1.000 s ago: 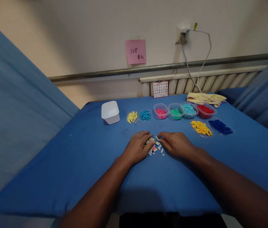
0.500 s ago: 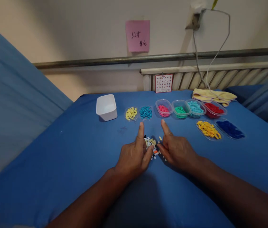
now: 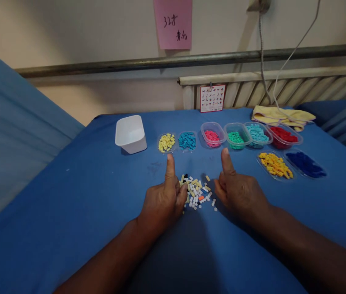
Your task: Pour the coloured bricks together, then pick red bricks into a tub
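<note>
On the blue cloth, a loose pile of small building bricks (image 3: 195,192) lies between my hands. Most are white or cream, with a few black ones and an orange brick (image 3: 201,198). My left hand (image 3: 162,198) is at the pile's left edge, partly covering it. One finger stretches forward, another digit stands apart toward the bricks, and the remaining fingers are hidden underneath. To the right of the pile, my right hand (image 3: 243,192) is apart from the bricks, one digit stretched forward and others bent. Neither hand holds anything visible.
A white tub (image 3: 130,134) stands at back left. Clear containers hold yellow (image 3: 166,142), teal (image 3: 187,141), pink (image 3: 212,138), green (image 3: 235,139), light-blue (image 3: 257,133), red (image 3: 284,134), orange-yellow (image 3: 275,165) and dark-blue bricks (image 3: 305,164). A yellow cloth (image 3: 280,115) lies behind.
My hands have moved apart, left hand leftward and right hand rightward, uncovering more of the brick pile. The camera view has tilted down and come slightly closer.
</note>
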{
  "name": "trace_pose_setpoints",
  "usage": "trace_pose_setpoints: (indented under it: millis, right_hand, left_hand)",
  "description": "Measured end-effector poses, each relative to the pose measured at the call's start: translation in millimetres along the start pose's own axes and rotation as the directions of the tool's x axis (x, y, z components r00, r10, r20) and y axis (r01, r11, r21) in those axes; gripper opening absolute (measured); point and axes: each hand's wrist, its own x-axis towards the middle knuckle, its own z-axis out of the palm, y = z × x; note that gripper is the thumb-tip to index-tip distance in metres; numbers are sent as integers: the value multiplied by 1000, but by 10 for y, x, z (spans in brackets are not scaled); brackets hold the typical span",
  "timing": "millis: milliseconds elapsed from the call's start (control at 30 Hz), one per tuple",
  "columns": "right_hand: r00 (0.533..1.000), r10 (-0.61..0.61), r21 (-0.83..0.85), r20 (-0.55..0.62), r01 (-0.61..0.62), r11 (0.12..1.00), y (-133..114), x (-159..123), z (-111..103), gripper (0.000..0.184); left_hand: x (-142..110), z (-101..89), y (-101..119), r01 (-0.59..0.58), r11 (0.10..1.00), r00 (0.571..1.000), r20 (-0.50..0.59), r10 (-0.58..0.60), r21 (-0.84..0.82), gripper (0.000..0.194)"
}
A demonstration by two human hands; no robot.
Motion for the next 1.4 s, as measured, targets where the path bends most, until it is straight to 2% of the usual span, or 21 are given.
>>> trace_pose_setpoints:
  millis: [167, 267, 433, 533, 733, 833, 1100, 1300, 1367, 1400]
  right_hand:
    - [999, 17, 45, 35, -19, 999, -37, -29, -4, 105]
    - [998, 21, 43, 60, -24, 999, -38, -32, -9, 105]
    - [999, 8, 39, 37, -9, 999, -36, -16, -24, 104]
    - [999, -38, 38, -21, 39, 999, -75, -22, -64, 103]
    - [977, -97, 81, -191, 114, 990, -260, -97, -169, 95]
    - [975, -100, 81, -200, 118, 990, -272, -116, -168, 95]
    - [986, -71, 71, -148, 83, 994, -120, -93, -117, 98]
    - [990, -51, 30, -135, 55, 998, -122, -91, -121, 97]
    - [993, -52, 17, -109, 54, 998, -116, -78, -133, 92]
    - [995, -56, 9, -84, 57, 998, -104, -67, -138, 87]
  left_hand:
    - [-3, -26, 59, 15, 1000, 1000, 7, -15, -25, 104]
    - [-12, -45, 112, 13, 999, 1000, -22, -13, -34, 104]
    - [-14, -49, 149, -26, 999, 995, -97, 23, -30, 104]
    - [-23, -53, 158, -59, 998, 988, -141, 55, -27, 105]
    - [-83, -88, 206, -201, 979, 950, -248, 188, -27, 97]
    - [-87, -93, 203, -194, 981, 953, -239, 184, -20, 97]
    - [-60, -66, 151, -174, 984, 960, -228, 163, -26, 96]
    - [-68, -59, 139, -163, 985, 966, -213, 149, -49, 98]
    - [-61, -70, 104, -155, 986, 972, -188, 142, -56, 92]
    - [-53, -77, 78, -155, 987, 973, -179, 144, -50, 83]
